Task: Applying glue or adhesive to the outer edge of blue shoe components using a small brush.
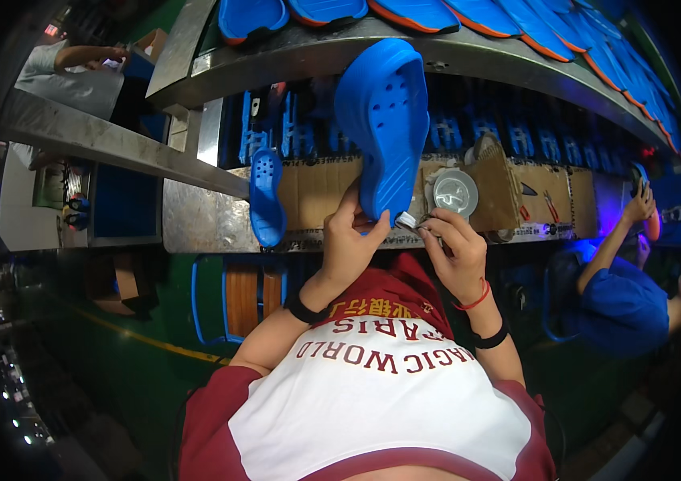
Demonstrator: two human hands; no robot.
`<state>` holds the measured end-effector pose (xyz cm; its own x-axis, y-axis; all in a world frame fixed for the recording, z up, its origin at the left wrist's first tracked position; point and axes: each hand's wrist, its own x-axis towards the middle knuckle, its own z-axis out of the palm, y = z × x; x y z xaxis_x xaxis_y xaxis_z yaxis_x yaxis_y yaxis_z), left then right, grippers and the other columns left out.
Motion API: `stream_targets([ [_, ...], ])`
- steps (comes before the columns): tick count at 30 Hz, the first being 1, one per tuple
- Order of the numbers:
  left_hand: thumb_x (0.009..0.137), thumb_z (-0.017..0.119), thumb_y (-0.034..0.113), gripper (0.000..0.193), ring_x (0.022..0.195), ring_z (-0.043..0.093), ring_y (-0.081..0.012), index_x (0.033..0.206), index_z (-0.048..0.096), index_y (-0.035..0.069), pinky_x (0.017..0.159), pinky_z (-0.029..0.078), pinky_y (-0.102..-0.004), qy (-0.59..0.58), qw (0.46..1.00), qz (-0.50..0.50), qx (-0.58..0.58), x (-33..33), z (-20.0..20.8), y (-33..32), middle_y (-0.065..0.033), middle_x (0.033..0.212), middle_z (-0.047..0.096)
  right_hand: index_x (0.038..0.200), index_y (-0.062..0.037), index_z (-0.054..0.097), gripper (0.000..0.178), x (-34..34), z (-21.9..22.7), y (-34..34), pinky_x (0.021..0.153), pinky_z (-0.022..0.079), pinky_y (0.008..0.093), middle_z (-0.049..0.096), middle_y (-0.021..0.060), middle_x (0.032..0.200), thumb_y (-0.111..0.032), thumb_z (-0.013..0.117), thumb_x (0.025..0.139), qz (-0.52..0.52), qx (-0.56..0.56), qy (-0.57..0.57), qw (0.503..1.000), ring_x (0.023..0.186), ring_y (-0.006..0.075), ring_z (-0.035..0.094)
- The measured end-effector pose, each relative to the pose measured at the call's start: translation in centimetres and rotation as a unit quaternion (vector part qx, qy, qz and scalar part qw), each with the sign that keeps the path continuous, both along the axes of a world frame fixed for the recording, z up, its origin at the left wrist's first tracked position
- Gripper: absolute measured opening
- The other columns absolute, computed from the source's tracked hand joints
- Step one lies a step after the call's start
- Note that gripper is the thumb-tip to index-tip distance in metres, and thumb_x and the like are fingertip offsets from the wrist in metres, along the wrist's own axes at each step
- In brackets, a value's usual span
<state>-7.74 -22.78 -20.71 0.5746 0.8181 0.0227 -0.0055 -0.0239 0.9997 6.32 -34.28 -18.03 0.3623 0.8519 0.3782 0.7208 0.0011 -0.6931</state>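
A blue foam shoe sole with small holes stands raised in front of me. My left hand pinches its lower end between thumb and fingers. In my right hand is a small brush-like tool with a whitish head, held at the sole's lower edge. Just beyond the right hand sits a round cup with pale liquid in it. Another blue sole lies on the bench to the left of my left hand.
Cardboard covers part of the bench. A metal-edged shelf with several blue and orange soles crosses the far side. Scissors lie to the right. Another person in blue works at far right.
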Motion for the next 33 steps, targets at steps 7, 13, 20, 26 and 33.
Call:
stream_targets([
  [7,0.082,0.062,-0.001,0.049,0.090,0.063,-0.0143,0.127,0.042,-0.005,0.078,0.053,-0.0261,0.000,1.000,-0.003,-0.006,-0.1,0.3,0.0,-0.0135,0.105,0.061,0.088,-0.0004,0.064,0.012,0.6,-0.2,0.6,0.059,0.050,0.0326,0.063,0.0136,0.090,0.001,0.067,0.076,-0.031,-0.009,0.020,0.999,0.070,0.0298,0.064],
  [13,0.082,0.063,-0.001,0.048,0.088,0.063,-0.0134,0.126,0.043,-0.004,0.077,0.053,-0.0255,0.011,1.000,-0.002,-0.001,-0.2,0.3,-0.1,-0.0116,0.102,0.062,0.087,-0.0003,0.064,0.011,0.7,0.2,0.8,0.060,0.051,0.0326,0.063,0.0133,0.090,0.001,0.066,0.076,-0.046,0.005,0.011,0.999,0.072,0.0299,0.064],
  [20,0.082,0.063,-0.001,0.049,0.087,0.063,-0.0138,0.126,0.043,-0.004,0.077,0.053,-0.0261,0.001,1.000,0.003,0.013,-0.2,0.5,-0.2,-0.0115,0.100,0.063,0.086,-0.0004,0.064,0.012,0.4,0.2,0.8,0.059,0.051,0.0321,0.063,0.0134,0.091,0.001,0.068,0.075,-0.012,0.005,-0.007,1.000,0.070,0.0295,0.065],
  [26,0.082,0.062,-0.001,0.050,0.089,0.063,-0.0138,0.128,0.042,-0.004,0.077,0.053,-0.0263,0.006,1.000,0.015,0.015,0.0,0.5,0.3,-0.0120,0.100,0.063,0.087,0.0026,0.064,0.009,0.2,0.2,1.1,0.058,0.048,0.0254,0.064,0.0136,0.092,0.003,0.065,0.079,0.011,-0.012,0.060,0.998,0.066,0.0182,0.063],
  [33,0.081,0.063,-0.001,0.055,0.087,0.063,-0.0138,0.131,0.038,-0.002,0.075,0.052,-0.0256,0.003,0.999,0.023,0.031,0.0,0.6,1.0,-0.0127,0.100,0.063,0.090,0.0052,0.064,0.009,0.4,0.4,1.3,0.066,0.046,0.0234,0.065,0.0125,0.092,0.001,0.062,0.082,-0.008,-0.012,0.158,0.987,0.076,0.0125,0.061],
])
